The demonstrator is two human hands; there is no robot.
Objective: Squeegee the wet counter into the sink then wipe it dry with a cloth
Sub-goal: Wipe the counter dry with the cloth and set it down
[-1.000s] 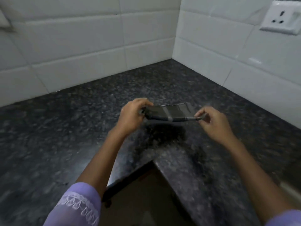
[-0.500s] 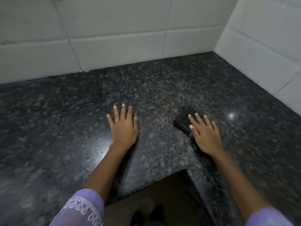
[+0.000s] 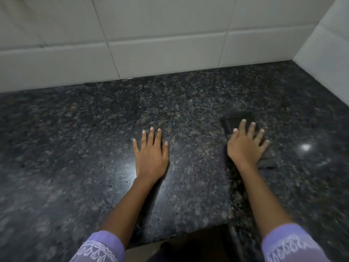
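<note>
We see a folded dark grey cloth point(image 3: 238, 122) lying flat on the speckled black granite counter point(image 3: 188, 103), to the right of the counter's inner corner notch. Its long axis runs from the far left, towards the white tiled wall point(image 3: 151, 44), to the near right, and its far end points at that wall. Our right hand point(image 3: 245, 146) lies on top of the cloth with fingers point(image 3: 242, 125) spread and nearly straight, pressing down on it rather than curling round it; the near end of the cloth shows past the wrist. Our left hand point(image 3: 151, 154) rests flat on the bare counter, well apart from the cloth, fingers straight and close together, holding nothing. Lilac embroidered sleeves point(image 3: 98, 248) cover both forearms near the lower edge
</note>
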